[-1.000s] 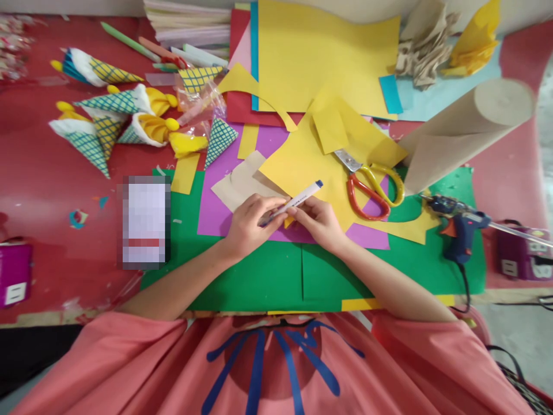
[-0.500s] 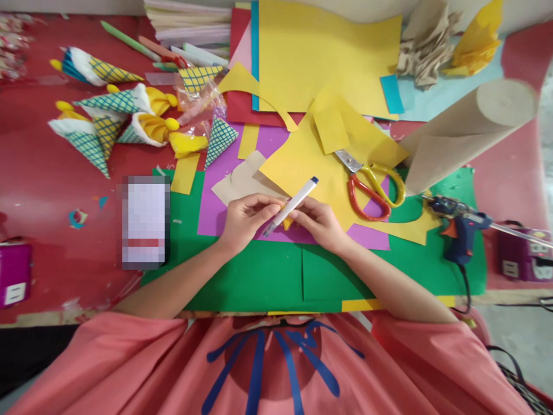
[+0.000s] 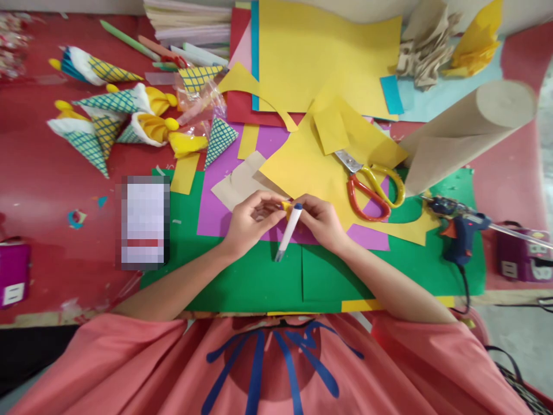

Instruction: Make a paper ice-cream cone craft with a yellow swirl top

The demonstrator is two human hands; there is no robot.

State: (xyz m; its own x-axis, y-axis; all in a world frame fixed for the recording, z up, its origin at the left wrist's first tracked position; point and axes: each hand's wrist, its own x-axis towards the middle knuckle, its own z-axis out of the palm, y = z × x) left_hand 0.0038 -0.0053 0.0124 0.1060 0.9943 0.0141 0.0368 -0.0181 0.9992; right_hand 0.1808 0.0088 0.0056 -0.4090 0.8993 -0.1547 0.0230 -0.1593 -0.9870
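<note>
The hands are close together, fingertips nearly meeting, above the near middle of the table. The left hand (image 3: 253, 222) pinches a small yellow piece (image 3: 285, 206). The right hand (image 3: 322, 222) grips a marker (image 3: 289, 231), capped end far, other end near and slightly left. Just beyond lies yellow paper (image 3: 298, 164); scissors (image 3: 356, 180) lie to the right, a glue gun (image 3: 464, 233) farther right. Patterned cones (image 3: 93, 147) lie far left.
</note>
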